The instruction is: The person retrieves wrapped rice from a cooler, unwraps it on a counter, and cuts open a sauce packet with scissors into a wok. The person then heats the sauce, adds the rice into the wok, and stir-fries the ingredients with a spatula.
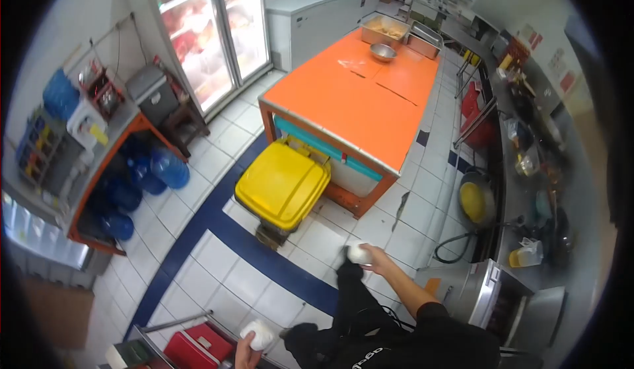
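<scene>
White bundle (260,335) is sitting in the left hand (244,356), whose fingers are gripping its near side; a second bundle (357,253) is filling the fingers of the right hand (378,261), above the floor (317,240) near the yellow bin (284,184). Holding both well is probably calling for a firm grip without squeezing, while keeping clear of the bin's edge.

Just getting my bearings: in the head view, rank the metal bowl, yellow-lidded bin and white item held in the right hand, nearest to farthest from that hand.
1. White item: held in the right hand.
2. Yellow-lidded bin: ahead-left, by the orange table.
3. Metal bowl: toward that table's far end.
</scene>
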Action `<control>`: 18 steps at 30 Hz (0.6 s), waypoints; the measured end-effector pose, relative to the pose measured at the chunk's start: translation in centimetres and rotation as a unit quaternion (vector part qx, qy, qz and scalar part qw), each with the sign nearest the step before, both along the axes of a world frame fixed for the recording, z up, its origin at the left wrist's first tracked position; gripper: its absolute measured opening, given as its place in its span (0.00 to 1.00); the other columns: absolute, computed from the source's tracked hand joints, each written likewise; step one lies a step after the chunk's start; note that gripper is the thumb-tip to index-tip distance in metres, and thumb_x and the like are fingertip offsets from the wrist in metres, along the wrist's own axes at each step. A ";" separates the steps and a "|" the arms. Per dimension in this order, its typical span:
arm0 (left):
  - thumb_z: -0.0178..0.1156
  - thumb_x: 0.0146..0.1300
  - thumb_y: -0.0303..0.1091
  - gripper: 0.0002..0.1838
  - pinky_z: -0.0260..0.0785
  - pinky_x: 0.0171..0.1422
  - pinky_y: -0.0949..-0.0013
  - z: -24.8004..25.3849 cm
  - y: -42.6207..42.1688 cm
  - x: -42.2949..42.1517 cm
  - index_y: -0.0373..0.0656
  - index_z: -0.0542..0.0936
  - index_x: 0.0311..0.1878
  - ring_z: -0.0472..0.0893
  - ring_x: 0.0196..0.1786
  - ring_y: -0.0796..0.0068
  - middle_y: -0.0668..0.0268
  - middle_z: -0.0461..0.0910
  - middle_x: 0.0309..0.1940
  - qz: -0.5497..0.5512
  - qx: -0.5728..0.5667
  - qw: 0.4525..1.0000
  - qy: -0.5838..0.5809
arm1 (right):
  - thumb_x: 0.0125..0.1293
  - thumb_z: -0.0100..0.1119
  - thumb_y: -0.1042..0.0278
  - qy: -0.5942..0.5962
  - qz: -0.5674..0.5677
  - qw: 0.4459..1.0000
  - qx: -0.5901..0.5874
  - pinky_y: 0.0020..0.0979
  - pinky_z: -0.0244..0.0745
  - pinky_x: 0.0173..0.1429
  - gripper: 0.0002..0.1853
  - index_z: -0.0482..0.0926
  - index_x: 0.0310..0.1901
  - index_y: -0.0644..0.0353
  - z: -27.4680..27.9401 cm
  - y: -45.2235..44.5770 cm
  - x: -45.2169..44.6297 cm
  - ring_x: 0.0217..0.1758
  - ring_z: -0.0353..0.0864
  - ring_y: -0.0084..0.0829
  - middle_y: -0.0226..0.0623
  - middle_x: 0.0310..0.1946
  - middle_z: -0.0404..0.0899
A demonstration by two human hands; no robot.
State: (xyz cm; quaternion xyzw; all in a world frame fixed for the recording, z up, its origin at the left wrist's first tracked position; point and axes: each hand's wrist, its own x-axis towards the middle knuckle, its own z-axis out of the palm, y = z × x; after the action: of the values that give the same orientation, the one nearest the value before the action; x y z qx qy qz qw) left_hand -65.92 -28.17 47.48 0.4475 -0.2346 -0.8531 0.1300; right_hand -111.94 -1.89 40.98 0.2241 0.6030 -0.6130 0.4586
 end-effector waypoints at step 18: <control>0.57 0.69 0.46 0.26 0.74 0.57 0.52 5.3 16.2 -43.2 0.46 0.71 0.66 0.80 0.55 0.60 0.61 0.79 0.55 0.033 -0.001 0.998 -0.057 | 0.49 0.74 0.51 0.491 0.115 0.853 0.131 0.45 0.75 0.59 0.40 0.68 0.61 0.58 4.9 2.2 -51.9 0.56 0.78 0.51 0.56 0.54 0.75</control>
State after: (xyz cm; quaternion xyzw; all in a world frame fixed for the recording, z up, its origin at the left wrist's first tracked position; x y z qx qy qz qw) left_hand -109.10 -11.95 52.76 0.5030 -0.2278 -0.8210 0.1453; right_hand -163.86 0.28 45.86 -0.1189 0.8462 -0.5012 0.1366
